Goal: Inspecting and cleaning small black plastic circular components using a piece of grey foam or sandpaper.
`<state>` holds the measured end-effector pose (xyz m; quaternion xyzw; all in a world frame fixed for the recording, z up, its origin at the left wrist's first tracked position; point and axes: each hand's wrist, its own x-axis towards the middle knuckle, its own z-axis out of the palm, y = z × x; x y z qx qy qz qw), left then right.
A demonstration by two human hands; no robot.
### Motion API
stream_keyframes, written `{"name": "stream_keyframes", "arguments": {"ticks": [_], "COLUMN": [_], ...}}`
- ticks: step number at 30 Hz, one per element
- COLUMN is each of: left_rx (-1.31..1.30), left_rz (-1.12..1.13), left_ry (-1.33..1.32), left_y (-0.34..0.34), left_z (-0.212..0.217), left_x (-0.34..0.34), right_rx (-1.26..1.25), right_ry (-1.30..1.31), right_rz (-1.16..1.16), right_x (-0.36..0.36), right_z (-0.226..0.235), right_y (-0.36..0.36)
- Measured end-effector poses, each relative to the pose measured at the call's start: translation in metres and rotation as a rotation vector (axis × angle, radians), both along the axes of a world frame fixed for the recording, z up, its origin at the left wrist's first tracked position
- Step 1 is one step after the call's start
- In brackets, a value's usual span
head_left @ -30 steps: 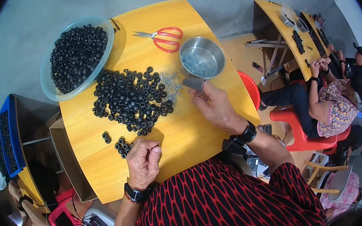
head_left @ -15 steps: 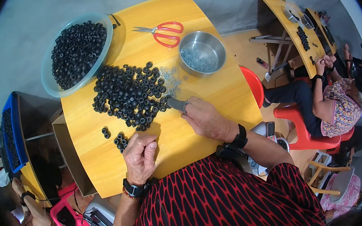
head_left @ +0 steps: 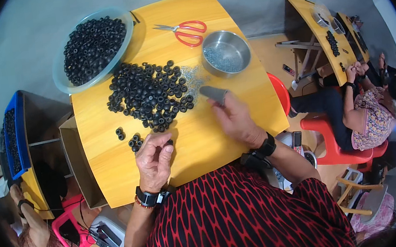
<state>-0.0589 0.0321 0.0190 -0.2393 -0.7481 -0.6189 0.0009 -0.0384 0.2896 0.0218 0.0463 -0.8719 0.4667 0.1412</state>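
Observation:
My left hand [head_left: 155, 162] is closed near the table's front edge. Between its thumb and forefinger sits a small black round cap [head_left: 169, 142], mostly covered. To the right, my right hand [head_left: 237, 121] hovers over the table, slightly blurred. A grey sleeve [head_left: 213, 94] covers its forefinger, which stretches out apart from the thumb; I see nothing held there. Beyond both hands spreads a heap of black hollow caps [head_left: 144, 93]. Small silvery pieces [head_left: 194, 79] lie scattered along the heap's right side, close to the sleeved finger.
A clear bowl [head_left: 129, 36] full of black caps stands far left on the yellow table [head_left: 191, 148]. Red-handled scissors [head_left: 191, 32] lie near a steel bowl [head_left: 247, 53] of silvery pieces. Co-workers sit at other tables, left and right, one on a red chair [head_left: 322, 134].
My right hand has lifted off the heap's edge and moved right. A black cap now shows in my left fingertips. The view has shifted slightly.

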Motion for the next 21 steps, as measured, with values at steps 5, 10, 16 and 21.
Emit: {"name": "stream_keyframes", "arguments": {"ticks": [5, 10, 16, 21], "left_rx": [0.025, -0.029, -0.026, 0.008], "left_rz": [-0.063, -0.08, -0.058, -0.028], "left_ry": [-0.161, -0.253, -0.306, -0.3], "left_y": [0.0, 0.003, 0.001, 0.002], "left_z": [0.003, 0.003, -0.01, -0.012], "left_x": [0.006, 0.01, 0.007, 0.009], "right_rx": [-0.259, -0.434, -0.614, -0.955], "right_ry": [-0.199, -0.087, -0.157, -0.077], "right_rz": [-0.092, -0.234, -0.294, -0.326], "right_x": [0.006, 0.004, 0.018, 0.013], "right_z": [-0.001, -0.017, -0.003, -0.014], "right_y": [0.01, 0.03, 0.038, 0.059]}}
